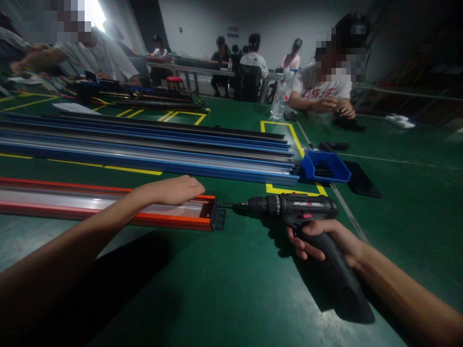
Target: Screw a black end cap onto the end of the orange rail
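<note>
A long orange-red rail lies across the left side of the green table, with a black end plate at its right end. My left hand rests on top of the rail near that end, its fingers closed over the far edge. In my right hand is a black cordless drill, held by its handle and pointing left. The drill's long bit meets the end plate, or comes very close to it; the exact contact is too small to tell.
Blue and black rails lie beyond the orange-red one. A blue bin with small black parts, a dark flat plate and a water bottle are farther right. People sit across the table and behind.
</note>
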`<state>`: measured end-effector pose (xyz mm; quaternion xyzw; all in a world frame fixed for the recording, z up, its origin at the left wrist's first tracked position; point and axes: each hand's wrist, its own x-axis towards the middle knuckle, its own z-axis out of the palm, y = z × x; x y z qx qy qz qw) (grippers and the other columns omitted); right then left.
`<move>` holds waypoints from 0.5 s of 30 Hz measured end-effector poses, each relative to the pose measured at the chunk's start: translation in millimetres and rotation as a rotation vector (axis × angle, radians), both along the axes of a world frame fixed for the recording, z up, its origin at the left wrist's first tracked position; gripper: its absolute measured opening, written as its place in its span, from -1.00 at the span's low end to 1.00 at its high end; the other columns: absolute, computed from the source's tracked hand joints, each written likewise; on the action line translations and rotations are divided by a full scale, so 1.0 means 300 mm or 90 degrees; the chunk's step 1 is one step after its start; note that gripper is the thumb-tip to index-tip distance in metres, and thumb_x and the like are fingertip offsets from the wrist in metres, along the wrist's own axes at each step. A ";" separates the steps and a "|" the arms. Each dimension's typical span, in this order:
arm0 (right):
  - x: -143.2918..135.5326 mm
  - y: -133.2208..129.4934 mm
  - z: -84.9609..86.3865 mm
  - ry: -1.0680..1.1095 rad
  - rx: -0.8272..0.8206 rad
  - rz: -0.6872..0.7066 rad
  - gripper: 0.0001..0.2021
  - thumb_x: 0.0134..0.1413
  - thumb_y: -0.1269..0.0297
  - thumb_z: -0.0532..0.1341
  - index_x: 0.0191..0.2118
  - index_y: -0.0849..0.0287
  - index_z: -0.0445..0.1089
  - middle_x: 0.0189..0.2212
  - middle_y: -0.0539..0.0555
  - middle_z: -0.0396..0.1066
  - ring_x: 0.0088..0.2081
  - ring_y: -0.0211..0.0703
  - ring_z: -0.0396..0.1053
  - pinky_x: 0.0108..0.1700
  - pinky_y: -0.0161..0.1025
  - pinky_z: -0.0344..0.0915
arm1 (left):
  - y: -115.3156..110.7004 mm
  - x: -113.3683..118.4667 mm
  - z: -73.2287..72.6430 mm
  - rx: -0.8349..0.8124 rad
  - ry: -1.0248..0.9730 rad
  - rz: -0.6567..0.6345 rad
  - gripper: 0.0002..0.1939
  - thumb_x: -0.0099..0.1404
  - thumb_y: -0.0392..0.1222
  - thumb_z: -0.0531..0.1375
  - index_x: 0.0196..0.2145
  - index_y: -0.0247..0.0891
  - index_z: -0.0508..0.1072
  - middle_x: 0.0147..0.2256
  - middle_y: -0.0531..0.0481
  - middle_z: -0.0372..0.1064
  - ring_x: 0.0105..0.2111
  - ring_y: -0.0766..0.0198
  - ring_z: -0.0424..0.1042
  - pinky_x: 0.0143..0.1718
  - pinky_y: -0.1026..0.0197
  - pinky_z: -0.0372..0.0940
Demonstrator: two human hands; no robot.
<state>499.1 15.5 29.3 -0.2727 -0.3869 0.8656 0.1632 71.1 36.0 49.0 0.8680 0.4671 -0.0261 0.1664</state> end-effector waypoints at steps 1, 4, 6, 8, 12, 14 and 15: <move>0.000 0.000 -0.001 0.001 0.003 -0.001 -0.73 0.10 0.28 0.28 -0.18 0.37 0.62 -0.44 0.10 0.52 -0.62 -0.40 0.29 -0.26 -0.31 0.46 | 0.000 -0.001 -0.001 0.004 0.000 -0.001 -0.65 0.44 -0.21 -0.11 -0.50 -0.19 0.24 -0.47 -0.01 0.34 -0.46 0.24 0.29 -0.36 0.20 0.17; -0.001 0.000 0.000 0.004 0.008 -0.002 -0.73 0.11 0.28 0.28 -0.18 0.36 0.62 -0.44 0.09 0.52 -0.62 -0.40 0.29 -0.26 -0.31 0.46 | 0.000 -0.002 -0.001 0.006 -0.004 -0.002 -0.67 0.43 -0.21 -0.10 -0.49 -0.19 0.25 -0.47 -0.01 0.34 -0.46 0.24 0.29 -0.36 0.20 0.18; -0.002 -0.001 0.002 0.005 0.003 0.001 -0.74 0.10 0.28 0.28 -0.18 0.35 0.62 -0.45 0.08 0.51 -0.63 -0.40 0.28 -0.26 -0.31 0.46 | 0.000 -0.001 0.000 -0.004 -0.011 0.006 -0.64 0.45 -0.20 -0.12 -0.50 -0.19 0.24 -0.48 0.00 0.34 -0.46 0.24 0.30 -0.35 0.20 0.19; -0.003 -0.002 0.005 0.003 0.000 0.003 -0.74 0.11 0.28 0.29 -0.18 0.35 0.62 -0.45 0.07 0.50 -0.63 -0.41 0.27 -0.26 -0.32 0.45 | 0.000 -0.001 0.002 -0.013 -0.015 0.011 -0.61 0.48 -0.19 -0.14 -0.51 -0.19 0.24 -0.48 0.00 0.33 -0.46 0.25 0.31 -0.34 0.20 0.20; -0.004 -0.003 0.006 0.001 0.009 0.000 -0.74 0.10 0.28 0.28 -0.19 0.34 0.62 -0.46 0.07 0.50 -0.62 -0.39 0.26 -0.29 -0.32 0.44 | 0.003 -0.004 -0.004 -0.004 -0.011 0.000 -0.61 0.49 -0.20 -0.14 -0.50 -0.19 0.24 -0.49 0.01 0.32 -0.46 0.25 0.30 -0.35 0.20 0.19; -0.003 -0.002 0.005 0.002 0.009 0.003 -0.74 0.10 0.28 0.27 -0.19 0.34 0.62 -0.45 0.07 0.50 -0.63 -0.40 0.24 -0.29 -0.32 0.44 | 0.005 -0.008 -0.009 -0.002 -0.014 0.001 -0.60 0.49 -0.20 -0.14 -0.50 -0.19 0.24 -0.50 0.01 0.32 -0.46 0.25 0.29 -0.36 0.20 0.19; -0.003 -0.002 0.005 0.002 0.009 0.004 -0.74 0.10 0.27 0.27 -0.18 0.34 0.62 -0.45 0.07 0.50 -0.63 -0.40 0.24 -0.28 -0.32 0.43 | 0.006 -0.010 -0.011 -0.004 -0.019 0.003 -0.59 0.50 -0.19 -0.13 -0.50 -0.19 0.24 -0.50 0.01 0.32 -0.46 0.25 0.30 -0.36 0.20 0.19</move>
